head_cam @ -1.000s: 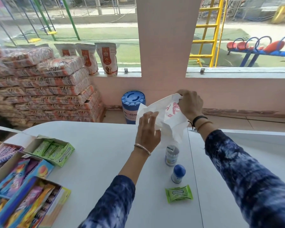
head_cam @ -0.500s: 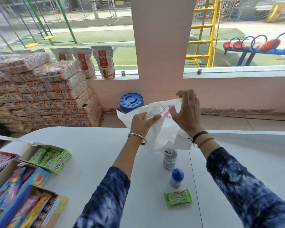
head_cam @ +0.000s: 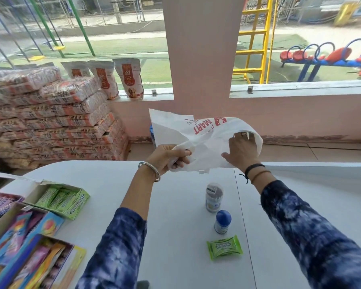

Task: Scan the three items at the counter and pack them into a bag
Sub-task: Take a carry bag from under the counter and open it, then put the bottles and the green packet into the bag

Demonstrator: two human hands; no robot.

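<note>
**Plastics, card and a matt counter**

The bag at frame centre is showing as thin, white, crinkled plastic film with red print. The counter below is looking smooth and matt. The green gum packet, lower centre, is glinting as glossy wrapper. The blue-capped bottle is looking like smooth plastic. The display boxes at lower left are appearing as printed card.

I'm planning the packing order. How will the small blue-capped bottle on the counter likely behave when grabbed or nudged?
The blue-capped bottle stands upright and looks narrow for its height, so a sideways nudge would probably tip it. Its round body would then likely roll across the smooth counter. It looks small and stiff, probably light enough for a one-handed pinch.
</note>
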